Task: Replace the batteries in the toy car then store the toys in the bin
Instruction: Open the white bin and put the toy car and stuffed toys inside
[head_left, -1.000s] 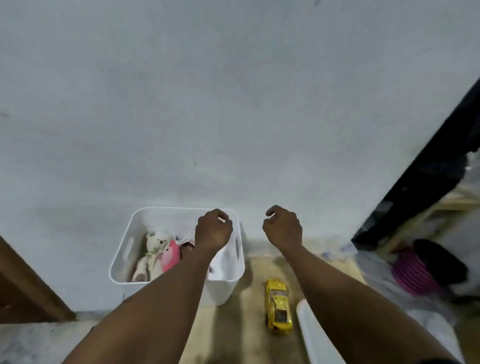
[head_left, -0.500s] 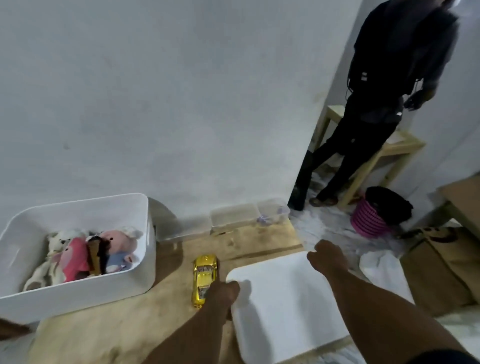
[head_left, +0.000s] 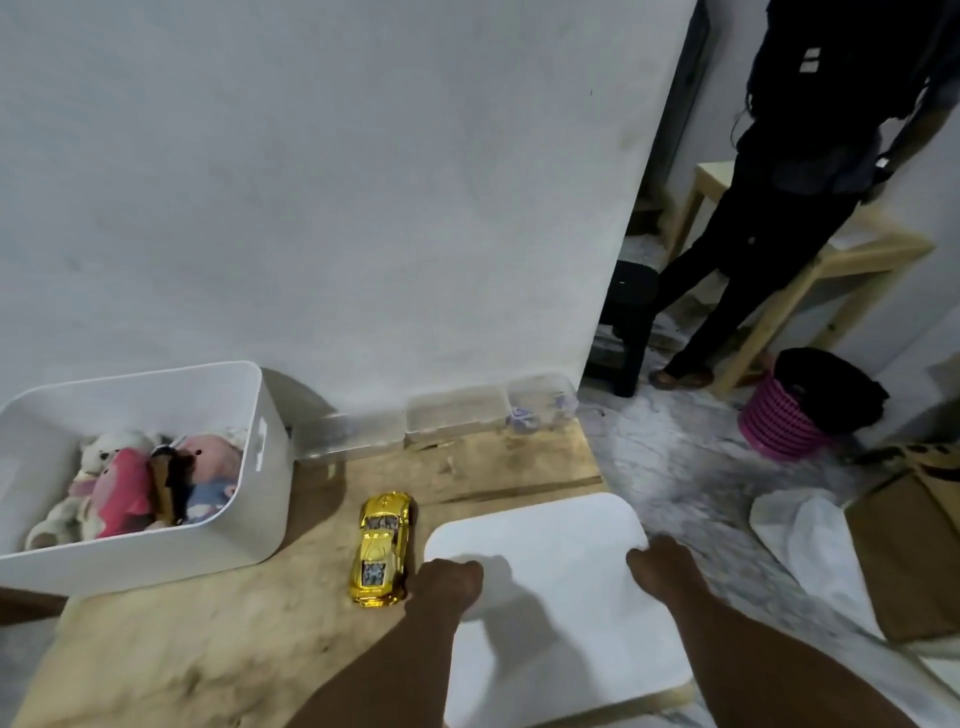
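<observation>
- Two hands grip the white lid (head_left: 561, 608); the left hand (head_left: 449, 582) curls over its left edge, the right hand (head_left: 662, 569) over its right edge
- The gold toy car (head_left: 383, 548) lies on the wooden board (head_left: 208, 649), just beside the left hand, between lid and white bin (head_left: 145, 556)
- Plush toys (head_left: 156, 483) sit inside the bin
</observation>
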